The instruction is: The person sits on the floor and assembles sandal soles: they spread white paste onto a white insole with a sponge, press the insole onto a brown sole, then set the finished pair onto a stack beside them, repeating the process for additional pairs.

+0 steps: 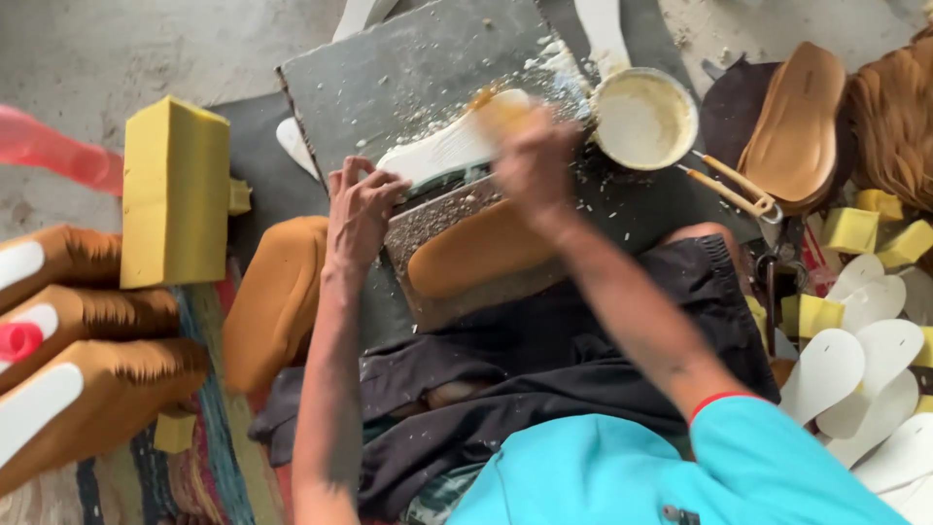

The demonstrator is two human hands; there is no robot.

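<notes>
Person sits on floor, slab (418, 68) before knees. Left hand (360, 209), fingers spread, pins white insole (452, 146) by its heel. Right hand (535, 160) (blurred) closed on a glue dauber at the toe, so coating looks underway. Glue bowl (644, 119) just beyond. White insoles (865, 379) stacked right, apparently uncoated. Yellow foam block (175, 194) crowds left; slab's far end open.

A white insole (452, 148) lies on a grey slab (408, 68); yellow foam block (175, 190), tan sole (476, 248), cream glue bowl (644, 119), striped rug (209, 457).
</notes>
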